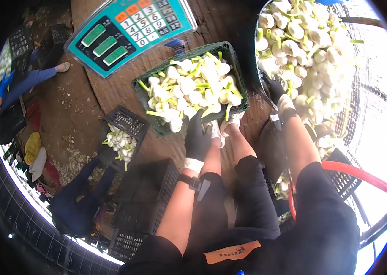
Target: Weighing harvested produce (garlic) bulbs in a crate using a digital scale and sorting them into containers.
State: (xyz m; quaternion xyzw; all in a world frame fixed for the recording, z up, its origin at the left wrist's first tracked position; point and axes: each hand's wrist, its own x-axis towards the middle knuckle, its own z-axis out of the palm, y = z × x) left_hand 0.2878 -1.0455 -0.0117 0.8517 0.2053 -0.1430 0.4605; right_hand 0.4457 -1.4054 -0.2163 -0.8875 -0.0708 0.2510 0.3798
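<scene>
A dark plastic crate (pixel 142 100) with green netting over its walls is heaped with trimmed garlic bulbs (pixel 187 85). At its near side my left hand (pixel 196 139), in a dark glove with a white cuff, touches the rim area and the nearest bulbs; its grip is unclear. My right hand (pixel 278 94), gloved alike, reaches to the lower edge of a large rounded container (pixel 258 74). Garlic bulbs (pixel 312 48) fill that container. The right fingers are partly hidden there, and I cannot tell what they hold. My feet (pixel 233 118) show just below the crate.
A weighing scale's keypad panel (pixel 118 41) stands beyond the crate on the boards. Left, a person in dark clothes (pixel 76 206) bends by a black crate (pixel 124 118) of garlic. A red hose (pixel 358 172) curves at right. Another person's blue-gloved hand (pixel 5 83) is far left.
</scene>
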